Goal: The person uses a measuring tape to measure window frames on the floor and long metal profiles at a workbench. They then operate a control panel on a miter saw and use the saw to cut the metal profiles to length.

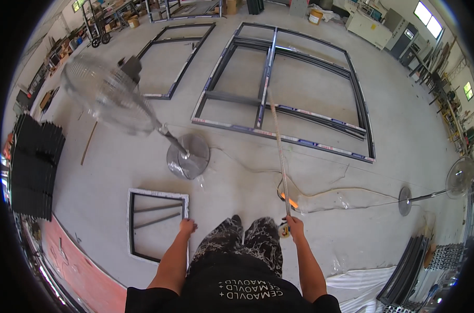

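A: Site type?

B: Workshop, judging by its contents. A large divided frame [268, 68] and a small frame [158, 194] lie flat on the bare grey floor [346, 229].

A: Supporting evidence?

B: Dark profile lengths [31, 167] stacked at left; a pale machine [368, 28] beside a grey control cabinet [399, 39] at far right; cluttered benches [451, 120] along the right wall.

A: Further fittings?

B: Two pedestal fans [187, 156] standing on the floor; bright windows [429, 20] at upper right.

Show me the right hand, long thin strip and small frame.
Right hand [296, 225]: head view, its back.
Long thin strip [281, 156]: head view, its middle.
Small frame [158, 193]: head view, its white far edge.
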Demonstrator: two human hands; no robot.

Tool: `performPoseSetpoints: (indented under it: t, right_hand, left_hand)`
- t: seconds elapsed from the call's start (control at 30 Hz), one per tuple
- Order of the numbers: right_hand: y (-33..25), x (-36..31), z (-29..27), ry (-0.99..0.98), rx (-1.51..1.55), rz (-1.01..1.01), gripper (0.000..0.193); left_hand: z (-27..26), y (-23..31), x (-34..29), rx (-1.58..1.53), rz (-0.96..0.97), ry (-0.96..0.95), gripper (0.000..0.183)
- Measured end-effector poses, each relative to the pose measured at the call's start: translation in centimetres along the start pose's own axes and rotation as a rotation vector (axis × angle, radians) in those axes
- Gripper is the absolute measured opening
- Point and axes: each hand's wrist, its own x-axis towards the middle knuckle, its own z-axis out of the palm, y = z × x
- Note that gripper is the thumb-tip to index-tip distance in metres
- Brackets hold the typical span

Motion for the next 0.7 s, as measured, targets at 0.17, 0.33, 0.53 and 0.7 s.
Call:
performPoseSetpoints:
  t: [0.17,0.33,0.53,0.7]
  right_hand:
    - [-6.2,11.0,-0.7,-0.044,-0.033,0.098,0.027]
    - [-11.8,27.0,1.2,-0.172,-0.363,0.095,0.029]
    - [-22.3,49.4,6.0,-0.433,-0.981,-0.002,0.037]
    - [-26.5,62.9,9.9,-0.530,-1.119,-0.256,0.032]
  left_hand:
    - [10.8,23.9,4.7,0.300,0.560,-0.032,0.024]
    - [22.7,37.0,9.0,0.554,0.753,0.082,0.024]
    - [33.5,50.7,17.5,0.883,0.816,0.118,0.035]
    - [37.2,57.2,29.9,1.071,0.910,0.132,0.035]
